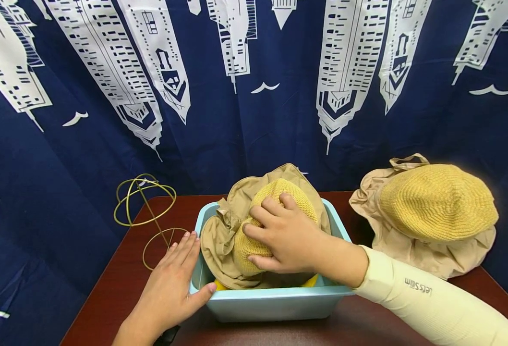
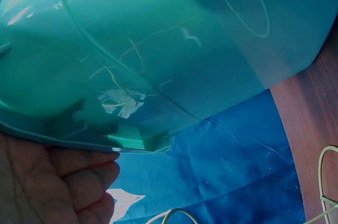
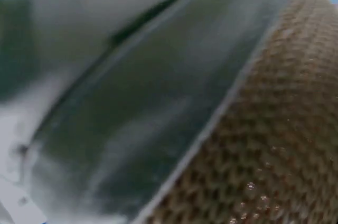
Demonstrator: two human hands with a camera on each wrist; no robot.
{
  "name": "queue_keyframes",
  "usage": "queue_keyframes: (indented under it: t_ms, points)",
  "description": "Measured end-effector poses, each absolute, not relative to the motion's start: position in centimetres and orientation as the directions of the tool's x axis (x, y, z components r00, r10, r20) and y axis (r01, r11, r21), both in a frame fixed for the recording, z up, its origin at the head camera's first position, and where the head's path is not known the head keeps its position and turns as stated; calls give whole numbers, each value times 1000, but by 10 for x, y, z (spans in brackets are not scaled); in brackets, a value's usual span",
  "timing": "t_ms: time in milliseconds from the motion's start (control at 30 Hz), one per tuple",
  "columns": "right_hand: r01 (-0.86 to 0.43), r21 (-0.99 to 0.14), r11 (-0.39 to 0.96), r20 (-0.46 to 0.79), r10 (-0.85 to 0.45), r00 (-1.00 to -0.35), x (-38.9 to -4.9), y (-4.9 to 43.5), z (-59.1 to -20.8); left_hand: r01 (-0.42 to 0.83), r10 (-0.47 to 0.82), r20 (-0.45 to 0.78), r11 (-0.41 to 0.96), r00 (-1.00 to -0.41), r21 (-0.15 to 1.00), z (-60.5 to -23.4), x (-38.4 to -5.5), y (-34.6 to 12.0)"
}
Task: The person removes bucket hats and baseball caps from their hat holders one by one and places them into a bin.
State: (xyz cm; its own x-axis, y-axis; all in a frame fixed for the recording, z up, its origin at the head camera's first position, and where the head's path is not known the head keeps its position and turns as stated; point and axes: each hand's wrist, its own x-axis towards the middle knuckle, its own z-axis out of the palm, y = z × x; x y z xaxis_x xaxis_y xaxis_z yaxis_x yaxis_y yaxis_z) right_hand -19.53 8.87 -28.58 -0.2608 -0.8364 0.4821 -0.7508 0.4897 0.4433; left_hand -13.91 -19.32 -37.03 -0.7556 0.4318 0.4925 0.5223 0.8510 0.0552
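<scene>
A light-blue plastic bin (image 1: 275, 298) stands on the table. In it lies a sun hat (image 1: 242, 252) with a yellow knitted crown and a wide beige cloth brim. My right hand (image 1: 286, 235) is on the crown, its spread, bent fingers gripping the knit. Close up in the right wrist view, the woven crown (image 3: 264, 113) fills the right side. My left hand (image 1: 176, 276) rests against the bin's left side, fingers fairly straight and thumb at the near rim. The left wrist view shows its fingers (image 2: 87, 182) along the rim. Bits of yellow show beneath the hat.
Another hat (image 1: 440, 202), yellow-crowned with a beige brim, sits on the table at the right. A gold wire stand (image 1: 150, 206) is behind my left hand. A navy curtain (image 1: 254, 120) with white building prints hangs behind the dark red table (image 1: 111, 293).
</scene>
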Motion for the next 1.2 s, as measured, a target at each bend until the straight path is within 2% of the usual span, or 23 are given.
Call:
queue_keyframes:
  t_ms: [133,267,467,533,667,800,933,1200]
  points:
    - [-798,426,426,391,-882,-262,-193,88,-294,526,433,494,849,-754,59,-369,-139,-194]
    - [-859,356,368,327,-910,-255,-192,96,-287,527,432,496,848,-753,62,-369,-140,-194]
    - [-904,300,304,355,-915,-189,-196,119,-264,529,432,498,846,-752,65,-371,-140,-194]
    - [-901,290,322,390,-900,-196,-200,128,-259,532,433,501,845,-749,64,-372,-140,-194]
    - [-904,228,361,410,-878,-247,-210,143,-257,534,436,503,843,-746,63,-373,-140,-193]
    - [-922,179,345,349,-898,-268,-220,147,-265,534,436,502,843,-747,62,-373,-140,-193]
    - [-928,178,328,267,-923,-275,-228,141,-276,532,439,498,845,-748,55,-373,-140,-193]
    - [-933,193,305,214,-941,-263,-237,126,-276,534,439,501,844,-746,55,-371,-140,-193]
